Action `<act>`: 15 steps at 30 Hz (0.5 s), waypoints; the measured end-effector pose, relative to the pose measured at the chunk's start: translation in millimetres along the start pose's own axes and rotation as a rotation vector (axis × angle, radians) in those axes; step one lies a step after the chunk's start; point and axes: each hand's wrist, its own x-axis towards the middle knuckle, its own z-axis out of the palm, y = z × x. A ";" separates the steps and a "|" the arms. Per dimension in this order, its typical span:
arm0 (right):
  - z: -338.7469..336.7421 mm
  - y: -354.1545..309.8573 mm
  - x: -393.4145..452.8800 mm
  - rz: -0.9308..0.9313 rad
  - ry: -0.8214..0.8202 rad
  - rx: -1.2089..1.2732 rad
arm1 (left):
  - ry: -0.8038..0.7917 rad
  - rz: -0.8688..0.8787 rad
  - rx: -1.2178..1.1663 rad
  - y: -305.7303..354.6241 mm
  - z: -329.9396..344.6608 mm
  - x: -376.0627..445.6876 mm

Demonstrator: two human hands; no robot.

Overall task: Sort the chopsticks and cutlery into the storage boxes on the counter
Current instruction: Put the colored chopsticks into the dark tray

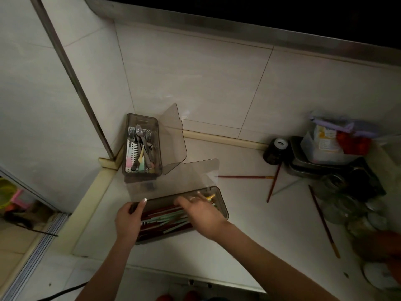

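Two smoky transparent storage boxes stand on the white counter with their lids raised. The far cutlery box in the corner holds forks, spoons and pastel utensils. The near chopstick box holds several red and green chopsticks. My left hand grips the left end of the chopstick box. My right hand hovers over the chopsticks inside it, fingers spread and blurred, with nothing clearly held. Loose red chopsticks lie on the counter to the right: one flat, one slanted and one long one.
Tiled walls meet behind the cutlery box. At the right stand a dark jar, stacked metal trays with packets, and glass jars. Plates sit at the lower right. The counter's front edge runs below my arms.
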 end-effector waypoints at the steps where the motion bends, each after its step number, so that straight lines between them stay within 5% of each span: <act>1: 2.7 10.4 -1.6 0.034 0.022 0.014 | 0.000 -0.001 0.002 -0.3 -0.2 0.3; 8: -0.4 115.1 -12.6 0.473 0.150 0.034 | 0.000 -0.011 0.017 -0.7 0.4 1.6; 15: 1.4 177.9 -3.6 0.565 -0.086 -0.243 | 0.013 -0.018 0.049 -0.6 1.3 2.6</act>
